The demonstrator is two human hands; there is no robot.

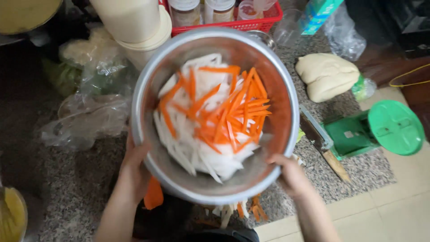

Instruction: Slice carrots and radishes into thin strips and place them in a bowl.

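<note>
My left hand and right hand grip the steel bowl by its rim. Carrot and radish strips lie between my hands.

The speckled counter is crowded. A big steel bowl fills its middle. Along the far edge stand a red basket and cream tubs; plastic bags block the left, dough and a green slicer the right. Bare counter shows near the front right corner.
</note>
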